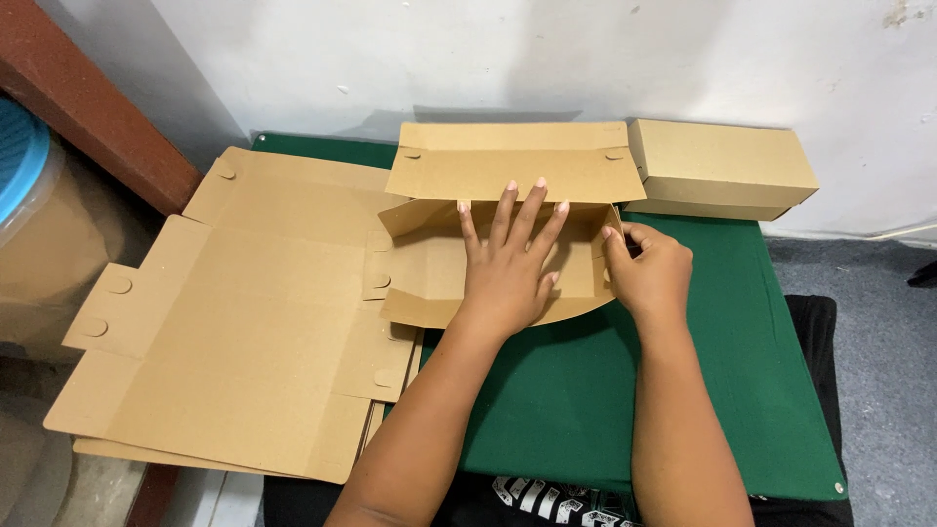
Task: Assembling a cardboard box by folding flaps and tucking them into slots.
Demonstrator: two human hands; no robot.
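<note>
Head view looks down on a green table [683, 390] with a half-folded box [429, 263] at its centre, lid flap standing back toward 12 o'clock. Left hand [508, 268] lies flat inside the box, fingers spread and pressing the floor panel; it grasps nothing. Right hand [649, 273] is curled at the box's 3 o'clock end, fingertips pinching the side wall there.

To fold that wall well, I judge the flat palm should keep the floor pinned while the pinch brings the end panel upright along its crease, so the near wall at 6 o'clock, now bowed outward, does not spring open.

A stack of flat blanks [244, 322] lies at 9 o'clock, just beside the box's left flap and overhanging the table's left edge. A finished box [717, 166] sits at 2 o'clock, close to the lid flap's corner, against the wall [488, 59]. Bare cloth lies at 4 to 6 o'clock, the roomiest side for elbows; the far side is tight against the wall.
</note>
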